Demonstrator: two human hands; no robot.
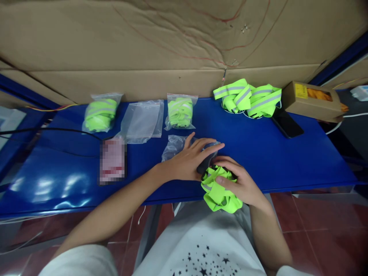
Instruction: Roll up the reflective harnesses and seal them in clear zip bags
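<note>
My right hand (244, 184) is wrapped round a bundled neon-yellow reflective strap (220, 191) with grey stripes, held at the table's front edge. My left hand (192, 159) reaches across just left of the bundle, fingers spread. Under and behind it lies a clear plastic bag (174, 146), partly hidden by the hand. A dark piece beside the bundle sits between the two hands; I cannot make out what it is.
On the blue table (258, 153) are two bagged yellow straps (100, 115), flat clear bags (142, 120), a phone (113, 161) with a cable, loose reflective straps (248, 97), a black phone (287, 122) and a cardboard box (313, 101). Cardboard sheeting (129, 46) stands behind.
</note>
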